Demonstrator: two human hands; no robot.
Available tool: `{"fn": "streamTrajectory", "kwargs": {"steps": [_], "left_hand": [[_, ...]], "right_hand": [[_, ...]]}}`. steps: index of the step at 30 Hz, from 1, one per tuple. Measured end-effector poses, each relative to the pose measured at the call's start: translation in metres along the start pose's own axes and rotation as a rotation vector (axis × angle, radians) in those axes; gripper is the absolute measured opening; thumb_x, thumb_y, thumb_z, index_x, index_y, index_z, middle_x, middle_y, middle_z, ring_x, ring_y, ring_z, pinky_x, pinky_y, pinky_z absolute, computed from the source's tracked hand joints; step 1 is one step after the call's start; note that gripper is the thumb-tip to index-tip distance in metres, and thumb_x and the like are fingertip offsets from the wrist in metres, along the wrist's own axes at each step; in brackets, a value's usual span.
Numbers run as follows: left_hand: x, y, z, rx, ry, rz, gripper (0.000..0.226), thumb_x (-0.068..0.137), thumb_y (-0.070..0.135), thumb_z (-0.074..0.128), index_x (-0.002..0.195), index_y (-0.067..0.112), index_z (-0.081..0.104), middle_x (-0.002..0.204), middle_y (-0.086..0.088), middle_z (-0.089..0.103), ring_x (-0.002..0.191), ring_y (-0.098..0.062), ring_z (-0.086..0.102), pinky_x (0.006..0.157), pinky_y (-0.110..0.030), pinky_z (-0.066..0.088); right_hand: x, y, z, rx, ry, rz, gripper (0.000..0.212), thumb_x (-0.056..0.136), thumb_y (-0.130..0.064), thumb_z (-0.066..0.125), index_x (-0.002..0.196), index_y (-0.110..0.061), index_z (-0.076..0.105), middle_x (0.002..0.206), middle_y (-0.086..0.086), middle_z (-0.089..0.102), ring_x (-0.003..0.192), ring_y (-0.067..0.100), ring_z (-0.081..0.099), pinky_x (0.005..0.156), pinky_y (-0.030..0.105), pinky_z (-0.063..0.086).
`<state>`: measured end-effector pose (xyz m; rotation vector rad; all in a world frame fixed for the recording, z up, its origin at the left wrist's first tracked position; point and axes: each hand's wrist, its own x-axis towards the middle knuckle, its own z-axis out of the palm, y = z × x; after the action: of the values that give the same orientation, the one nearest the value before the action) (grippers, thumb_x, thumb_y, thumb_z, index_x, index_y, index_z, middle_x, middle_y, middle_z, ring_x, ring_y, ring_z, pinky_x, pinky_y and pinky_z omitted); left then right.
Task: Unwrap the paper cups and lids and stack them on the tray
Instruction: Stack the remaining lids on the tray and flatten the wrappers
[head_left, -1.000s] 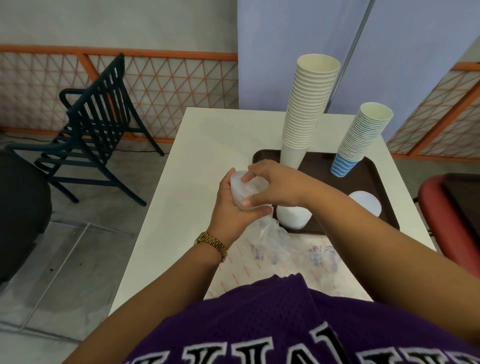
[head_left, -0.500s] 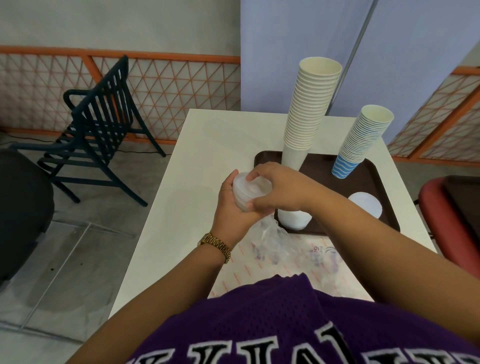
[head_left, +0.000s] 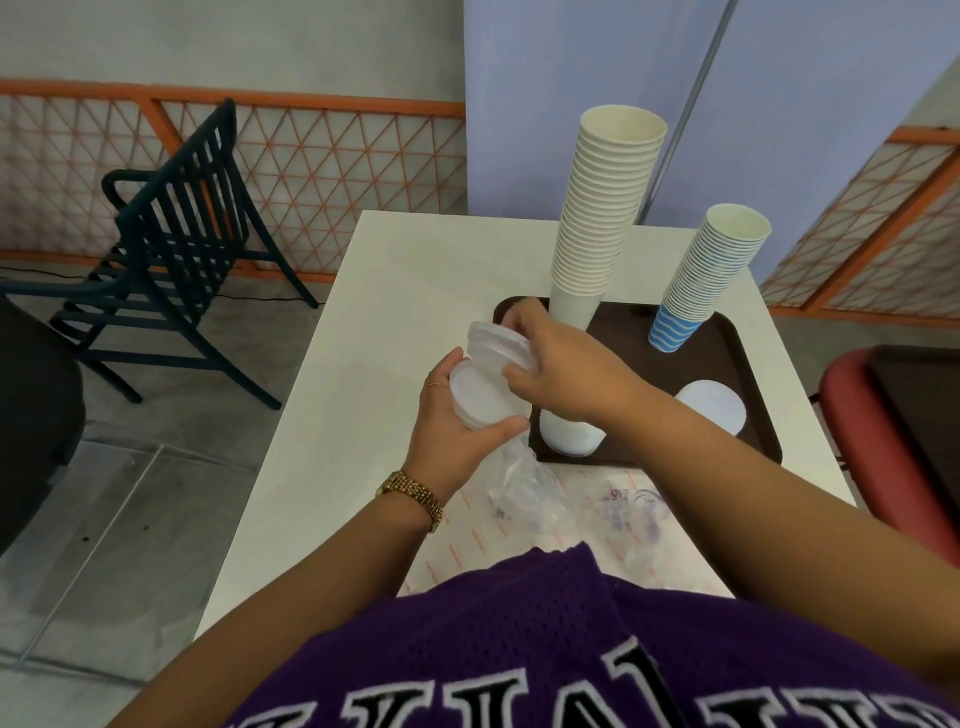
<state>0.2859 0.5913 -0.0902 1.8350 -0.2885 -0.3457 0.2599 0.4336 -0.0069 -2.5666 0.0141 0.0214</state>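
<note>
Two batches of translucent lids sit above the white table (head_left: 363, 312): the right hand (head_left: 561, 374) curls its fingers around an upper batch of lids (head_left: 496, 345), while the left hand (head_left: 452, 421) grips the wrapped lids (head_left: 475, 397), whose plastic wrapper (head_left: 519, 478) trails down. On the brown tray (head_left: 727, 358) stand two cup stacks, one cream (head_left: 597, 208) and one blue-striped (head_left: 701, 280), plus two lid piles (head_left: 566, 436) (head_left: 711, 405), the nearer partly hidden by the right wrist; the number of lids cannot be made out.
</note>
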Motion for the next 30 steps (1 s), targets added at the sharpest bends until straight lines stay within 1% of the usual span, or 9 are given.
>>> {"fn": "streamTrajectory", "kwargs": {"steps": [5,7,11,17,19,21,25,27,30], "left_hand": [[0.004,-0.002,-0.003,0.015,0.038,-0.004,0.103,0.065,0.028,0.089,0.147,0.028,0.026,0.143,0.005,0.035,0.126,-0.010,0.038,0.102,-0.024,0.039],[0.005,-0.002,-0.005,0.001,0.060,-0.009,0.102,0.066,0.026,0.089,0.147,0.028,0.026,0.143,0.005,0.034,0.127,-0.011,0.038,0.099,-0.023,0.039],[0.007,-0.005,-0.007,0.002,0.091,-0.017,0.102,0.066,0.027,0.088,0.147,0.028,0.026,0.145,0.004,0.034,0.128,-0.014,0.038,0.102,-0.027,0.041],[0.006,-0.007,-0.006,0.015,0.095,-0.034,0.100,0.068,0.027,0.087,0.147,0.029,0.025,0.145,0.004,0.033,0.130,-0.016,0.037,0.102,-0.027,0.040],[0.006,-0.008,-0.006,0.019,0.096,-0.038,0.100,0.068,0.027,0.087,0.147,0.030,0.025,0.145,0.004,0.033,0.130,-0.016,0.037,0.102,-0.028,0.040],[0.006,-0.007,-0.007,0.028,0.095,-0.038,0.100,0.068,0.028,0.087,0.147,0.030,0.025,0.145,0.004,0.033,0.129,-0.015,0.037,0.101,-0.027,0.040],[0.006,-0.006,-0.007,0.029,0.095,-0.036,0.101,0.067,0.028,0.087,0.147,0.029,0.025,0.144,0.005,0.033,0.127,-0.014,0.037,0.101,-0.025,0.040],[0.007,-0.005,-0.008,0.026,0.093,-0.037,0.101,0.067,0.028,0.087,0.147,0.029,0.025,0.144,0.005,0.033,0.126,-0.013,0.037,0.101,-0.026,0.040],[0.006,-0.005,-0.008,0.021,0.093,-0.040,0.100,0.068,0.027,0.087,0.147,0.029,0.025,0.143,0.006,0.033,0.126,-0.012,0.037,0.100,-0.026,0.041]], "right_hand": [[0.007,0.035,-0.006,0.271,0.209,0.214,0.025,0.090,-0.026,0.067,0.106,-0.020,0.049,0.089,-0.003,0.056,0.077,0.015,0.054,0.065,0.028,0.044],[0.010,0.055,-0.009,0.360,0.250,0.309,0.030,0.087,-0.023,0.071,0.108,-0.021,0.050,0.100,0.001,0.058,0.088,0.018,0.056,0.074,0.032,0.048],[0.007,0.092,-0.008,0.495,0.199,0.515,0.035,0.089,-0.024,0.068,0.118,-0.022,0.048,0.117,0.003,0.055,0.102,0.020,0.057,0.082,0.039,0.057],[0.002,0.115,0.004,0.574,0.106,0.735,0.016,0.098,-0.026,0.057,0.112,-0.020,0.064,0.118,0.005,0.061,0.104,0.021,0.056,0.069,0.028,0.050],[0.002,0.119,0.010,0.546,0.079,0.750,0.020,0.098,-0.026,0.058,0.115,-0.019,0.065,0.117,0.005,0.062,0.103,0.021,0.057,0.068,0.028,0.050],[0.003,0.123,0.015,0.398,0.064,0.727,0.028,0.097,-0.029,0.060,0.121,-0.017,0.065,0.120,0.005,0.062,0.102,0.021,0.058,0.078,0.031,0.053],[0.003,0.125,0.024,0.109,0.061,0.641,0.039,0.094,-0.038,0.062,0.128,-0.020,0.060,0.131,0.007,0.048,0.100,0.018,0.055,0.087,0.028,0.043],[0.002,0.122,0.028,0.045,0.035,0.622,0.048,0.091,-0.046,0.063,0.133,-0.023,0.055,0.134,0.008,0.043,0.112,0.023,0.051,0.095,0.034,0.044],[0.000,0.109,0.030,-0.072,-0.082,0.516,0.076,0.081,-0.056,0.070,0.146,-0.032,0.039,0.144,0.007,0.032,0.134,0.030,0.032,0.106,0.046,0.037]]}}
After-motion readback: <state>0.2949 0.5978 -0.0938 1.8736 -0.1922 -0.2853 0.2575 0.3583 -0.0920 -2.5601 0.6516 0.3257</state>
